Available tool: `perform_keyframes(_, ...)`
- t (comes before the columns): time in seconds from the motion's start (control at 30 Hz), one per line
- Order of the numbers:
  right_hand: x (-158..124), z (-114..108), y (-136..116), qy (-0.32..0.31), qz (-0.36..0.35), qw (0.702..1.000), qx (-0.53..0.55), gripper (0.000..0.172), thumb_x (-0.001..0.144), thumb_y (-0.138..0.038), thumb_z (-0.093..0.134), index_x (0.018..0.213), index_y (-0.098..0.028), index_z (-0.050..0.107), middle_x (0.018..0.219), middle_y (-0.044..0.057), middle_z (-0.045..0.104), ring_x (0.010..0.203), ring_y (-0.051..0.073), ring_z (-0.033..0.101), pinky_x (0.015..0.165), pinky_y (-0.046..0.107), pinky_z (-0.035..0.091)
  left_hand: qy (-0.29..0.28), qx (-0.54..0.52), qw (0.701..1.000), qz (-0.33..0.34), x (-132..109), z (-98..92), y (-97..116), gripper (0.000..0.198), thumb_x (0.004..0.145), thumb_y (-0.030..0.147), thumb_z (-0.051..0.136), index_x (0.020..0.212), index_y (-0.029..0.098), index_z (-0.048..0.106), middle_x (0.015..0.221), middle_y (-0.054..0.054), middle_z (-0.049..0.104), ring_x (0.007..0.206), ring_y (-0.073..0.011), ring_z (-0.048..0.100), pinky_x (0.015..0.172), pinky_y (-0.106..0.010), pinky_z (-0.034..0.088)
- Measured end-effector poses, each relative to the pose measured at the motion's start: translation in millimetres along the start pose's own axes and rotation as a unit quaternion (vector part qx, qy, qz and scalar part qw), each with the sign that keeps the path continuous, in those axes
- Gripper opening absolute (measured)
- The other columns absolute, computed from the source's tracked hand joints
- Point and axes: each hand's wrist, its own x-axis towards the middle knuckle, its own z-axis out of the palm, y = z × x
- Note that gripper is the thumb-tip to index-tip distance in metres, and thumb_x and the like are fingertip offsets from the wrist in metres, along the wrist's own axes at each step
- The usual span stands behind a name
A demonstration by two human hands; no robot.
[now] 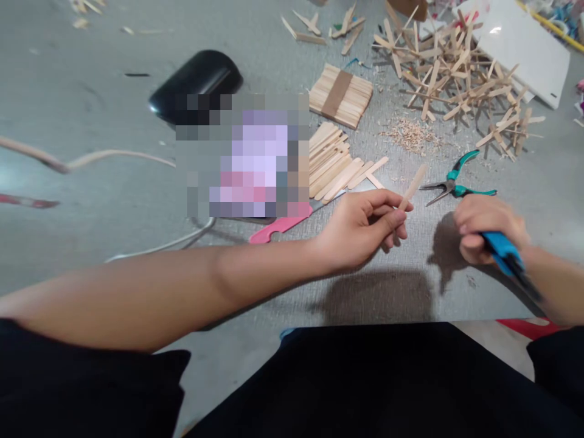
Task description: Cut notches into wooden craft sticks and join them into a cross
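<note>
My left hand (365, 226) pinches the lower end of a pale wooden craft stick (413, 185), which tilts up to the right above the grey floor. My right hand (488, 234) is closed round a tool with a blue and black handle (504, 255); the handle points back toward my right forearm and the working end is hidden in my fist. Both hands hover close together, just in front of a loose fan of sticks (335, 164).
Green-handled pliers (456, 182) lie beyond my right hand. A banded bundle of sticks (341, 95), a pile of glued stick crosses (456, 67), wood shavings (410, 134), a white board (524, 45), a black rounded object (196, 82), a pink plastic piece (278, 226) and cables (114, 157) lie around.
</note>
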Motion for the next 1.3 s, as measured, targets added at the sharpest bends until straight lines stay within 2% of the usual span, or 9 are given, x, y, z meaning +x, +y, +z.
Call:
perform_keyframes(0.07, 4, 9, 16, 0.024, -0.057, 0.998, -0.012, 0.042, 0.124, -0.054, 0.073, 0.091, -0.029, 0.065, 0.062, -0.005, 0.063, 0.048, 0.014, 0.059, 0.051, 0.031, 0.048, -0.004, 0.002, 1.000, 0.002, 0, -0.1, 0, 0.030, 0.100, 0.038, 0.098, 0.111, 0.016, 0.081, 0.075, 0.000, 0.081, 0.056, -0.0086, 0.069, 0.057, -0.020, 0.061)
perform_keyframes(0.13, 3, 11, 20, 0.013, -0.038, 0.998, -0.040, 0.036, 0.121, -0.054, 0.076, 0.097, -0.028, 0.068, 0.068, -0.005, 0.067, 0.050, 0.014, 0.058, 0.053, 0.032, 0.045, -0.008, 0.002, 1.000, 0.011, -1, -0.8, -2, 0.034, 0.101, 0.044, 0.099, 0.111, 0.017, 0.081, 0.073, 0.001, 0.078, 0.059, -0.0097, 0.071, 0.057, -0.020, 0.061)
perform_keyframes(0.27, -7, 4, 13, -0.075, 0.081, 0.989, -0.096, 0.071, 0.110, -0.099, 0.064, 0.099, -0.029, 0.070, 0.068, -0.001, 0.066, 0.053, 0.018, 0.056, 0.055, 0.037, 0.044, -0.014, 0.012, 0.999, 0.042, -2, -2.9, -5, 0.033, 0.104, 0.046, 0.098, 0.110, 0.018, 0.082, 0.067, 0.004, 0.071, 0.057, -0.0088, 0.066, 0.053, -0.019, 0.055)
perform_keyframes(0.37, -12, 0, 11, -0.123, 0.112, 0.982, -0.086, 0.087, 0.100, -0.113, 0.060, 0.102, -0.027, 0.071, 0.070, 0.000, 0.065, 0.055, 0.019, 0.058, 0.057, 0.037, 0.045, -0.017, 0.019, 0.998, 0.049, -2, -3.7, -5, 0.033, 0.105, 0.046, 0.096, 0.113, 0.018, 0.082, 0.068, 0.004, 0.072, 0.056, -0.0087, 0.063, 0.053, -0.020, 0.055)
perform_keyframes(0.53, -12, -3, 16, -0.168, 0.123, 0.976, -0.066, 0.097, 0.104, -0.116, 0.040, 0.098, -0.025, 0.071, 0.071, 0.002, 0.067, 0.056, 0.019, 0.058, 0.057, 0.037, 0.043, -0.023, 0.024, 0.998, 0.045, -2, -3.4, -4, 0.028, 0.105, 0.042, 0.095, 0.105, 0.019, 0.079, 0.073, 0.000, 0.078, 0.060, -0.0106, 0.069, 0.056, -0.021, 0.059)
perform_keyframes(0.63, -9, -4, 15, -0.181, 0.129, 0.973, -0.069, 0.094, 0.105, -0.115, 0.038, 0.089, -0.027, 0.066, 0.066, 0.000, 0.062, 0.054, 0.017, 0.053, 0.057, 0.037, 0.039, -0.035, 0.041, 0.997, 0.050, -2, -3.5, -2, 0.027, 0.105, 0.038, 0.094, 0.096, 0.020, 0.076, 0.071, 0.000, 0.076, 0.059, -0.0100, 0.068, 0.056, -0.021, 0.058)
perform_keyframes(0.8, -4, -3, 10, -0.197, 0.154, 0.963, -0.095, 0.095, 0.104, -0.117, 0.032, 0.080, -0.028, 0.058, 0.061, 0.000, 0.053, 0.053, 0.018, 0.047, 0.056, 0.039, 0.035, -0.044, 0.057, 0.996, 0.052, -5, -3.6, 2, 0.030, 0.106, 0.041, 0.092, 0.095, 0.021, 0.073, 0.072, 0.000, 0.076, 0.060, -0.0110, 0.069, 0.058, -0.022, 0.061)
perform_keyframes(1.1, -7, -2, 10, -0.188, 0.171, 0.961, -0.112, 0.091, 0.107, -0.113, 0.039, 0.083, -0.028, 0.063, 0.064, 0.002, 0.060, 0.056, 0.020, 0.054, 0.058, 0.039, 0.035, -0.065, 0.043, 0.996, 0.032, -7, -2.3, 4, 0.030, 0.107, 0.040, 0.093, 0.099, 0.021, 0.071, 0.078, -0.001, 0.082, 0.062, -0.0114, 0.074, 0.061, -0.023, 0.065)
perform_keyframes(1.3, -4, -3, 10, -0.194, 0.155, 0.964, -0.098, 0.087, 0.109, -0.109, 0.042, 0.081, -0.028, 0.058, 0.061, -0.001, 0.052, 0.054, 0.018, 0.047, 0.059, 0.040, 0.032, -0.074, 0.057, 0.995, 0.037, -6, -3.4, 4, 0.028, 0.108, 0.040, 0.090, 0.097, 0.022, 0.071, 0.075, 0.000, 0.079, 0.062, -0.0115, 0.071, 0.060, -0.023, 0.063)
